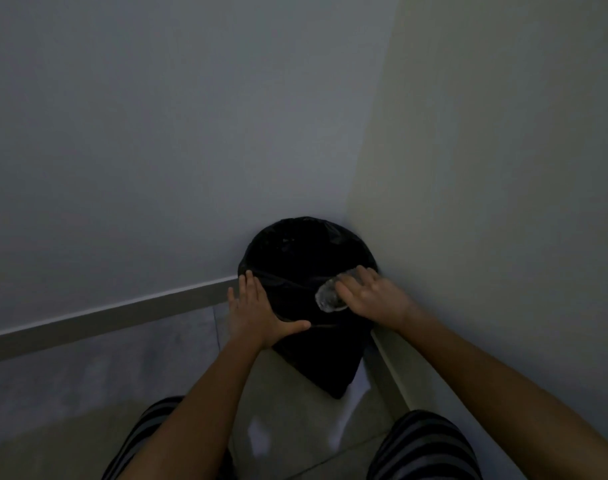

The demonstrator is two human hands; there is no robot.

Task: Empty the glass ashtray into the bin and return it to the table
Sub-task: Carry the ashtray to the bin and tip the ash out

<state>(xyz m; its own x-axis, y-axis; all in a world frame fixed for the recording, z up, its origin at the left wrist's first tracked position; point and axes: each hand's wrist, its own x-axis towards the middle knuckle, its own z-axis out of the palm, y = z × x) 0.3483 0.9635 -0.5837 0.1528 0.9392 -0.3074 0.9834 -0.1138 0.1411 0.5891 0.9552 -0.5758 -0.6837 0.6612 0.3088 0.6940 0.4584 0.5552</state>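
A clear glass ashtray (pixel 330 295) is tipped on its side over the open, black-lined bin (pixel 306 265) in the corner.

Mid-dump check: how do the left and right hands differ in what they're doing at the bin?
The left hand lies flat and open against the near rim of the black bag-lined bin, fingers spread, holding nothing. The right hand grips the clear glass ashtray, tilted on edge over the bin's opening. The left sits at the bin's left edge; the right reaches in from the right. Both are bare and at rim height.
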